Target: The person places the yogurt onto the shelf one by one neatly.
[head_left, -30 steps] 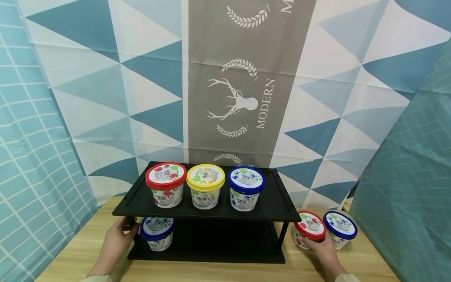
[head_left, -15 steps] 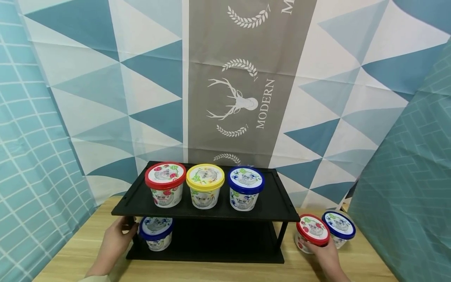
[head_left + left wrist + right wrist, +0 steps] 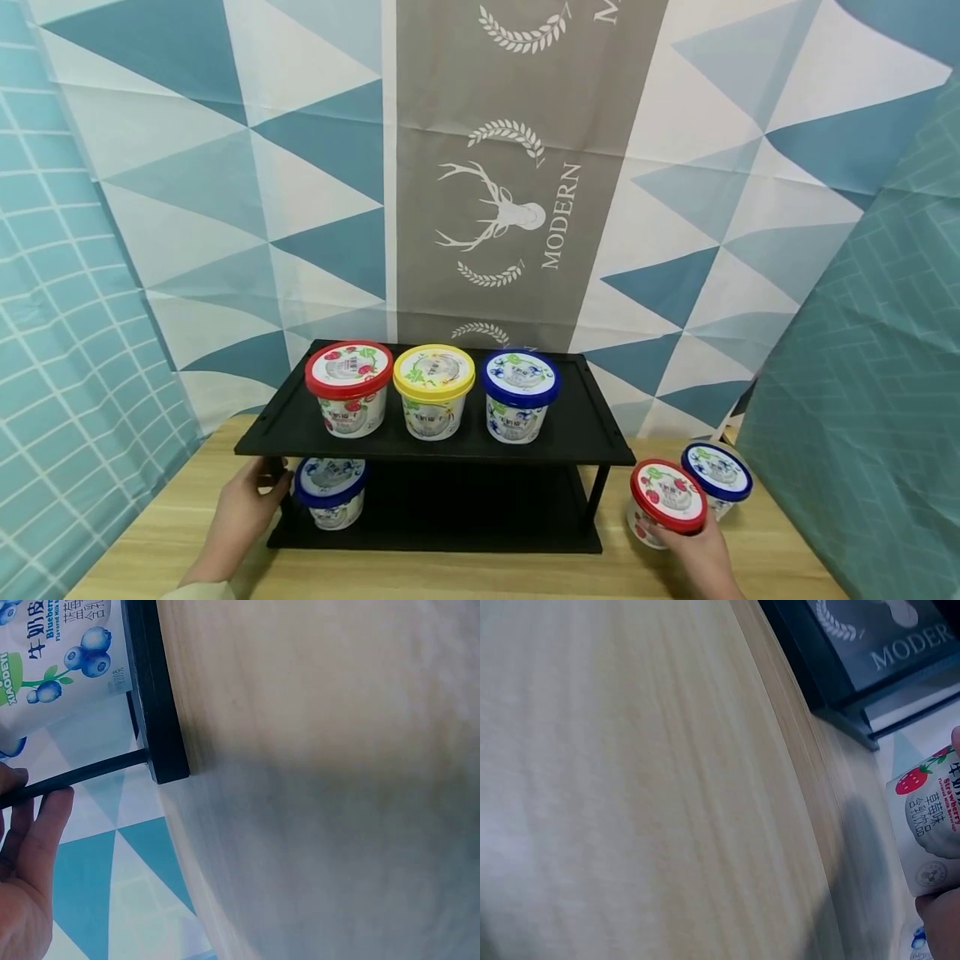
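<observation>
At the left end of a black two-tier shelf (image 3: 592, 433), my left hand (image 3: 243, 510) grips its thin upright post (image 3: 94, 771), thumb on one side and fingers on the other. My right hand (image 3: 703, 554) holds a strawberry milk tub (image 3: 667, 497) with a red lid, right of the shelf. In the right wrist view, fingers and thumb stand at both sides of this tub (image 3: 928, 825). Partly behind it is a blue-lidded tub (image 3: 718, 472). Another blue-lidded tub (image 3: 330, 487), printed with blueberries, stands on the lower tier beside my left hand.
On the upper tier stand a red-lidded tub (image 3: 350, 375), a yellow-lidded tub (image 3: 433, 379) and a blue-lidded tub (image 3: 521, 383) in a row. The shelf rests on a wooden table (image 3: 450, 579). Patterned cloth (image 3: 330, 167) hangs behind and at both sides.
My right hand has brought the strawberry tub slightly toward me and to the right, overlapping more of the blue-lidded tub. My left hand stays on the post; the head view shifts slightly.
</observation>
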Demonstrator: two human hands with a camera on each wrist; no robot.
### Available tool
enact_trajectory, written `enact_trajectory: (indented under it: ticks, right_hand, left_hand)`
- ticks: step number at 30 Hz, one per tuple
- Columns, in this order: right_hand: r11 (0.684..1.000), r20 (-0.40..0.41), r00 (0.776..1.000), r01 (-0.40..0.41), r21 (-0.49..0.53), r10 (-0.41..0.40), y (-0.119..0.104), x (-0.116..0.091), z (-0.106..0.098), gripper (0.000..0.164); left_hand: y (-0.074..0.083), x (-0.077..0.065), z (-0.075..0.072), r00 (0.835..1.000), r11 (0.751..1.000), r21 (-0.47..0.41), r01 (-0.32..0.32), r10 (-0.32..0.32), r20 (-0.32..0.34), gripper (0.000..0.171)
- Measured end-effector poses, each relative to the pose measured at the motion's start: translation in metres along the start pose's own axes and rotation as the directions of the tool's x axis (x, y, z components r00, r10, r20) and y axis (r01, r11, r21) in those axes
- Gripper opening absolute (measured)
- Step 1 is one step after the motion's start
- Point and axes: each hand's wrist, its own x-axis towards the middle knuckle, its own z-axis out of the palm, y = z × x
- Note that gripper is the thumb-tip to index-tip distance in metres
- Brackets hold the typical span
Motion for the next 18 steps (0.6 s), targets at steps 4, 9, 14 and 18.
enact_trajectory:
  ticks: [4, 9, 14, 18]
  right_hand:
    - [1.0, 0.025, 1.0, -0.007, -0.003, 0.007, -0.002, -0.01, -0.001, 0.143]
    - [1.0, 0.046, 0.999, -0.011, -0.015, 0.012, -0.006, -0.02, 0.002, 0.141]
    - [0.999, 0.037, 0.999, -0.017, -0.046, 0.019, -0.007, -0.027, 0.007, 0.141]
    - [0.999, 0.039, 0.999, -0.026, -0.048, 0.028, -0.007, -0.031, 0.009, 0.142]
  left_hand:
    - [0.0, 0.0, 0.0, 1.0, 1.0, 0.002, 0.001, -0.001, 0.004, 0.016]
    - [0.001, 0.0, -0.001, 1.0, 1.0, -0.003, 0.006, -0.006, 0.009, 0.015]
    - [0.001, -0.001, 0.0, 1.0, 1.0, -0.013, 0.01, -0.01, 0.011, 0.016]
    - [0.001, -0.001, -0.001, 1.0, 1.0, -0.019, 0.018, -0.018, 0.018, 0.017]
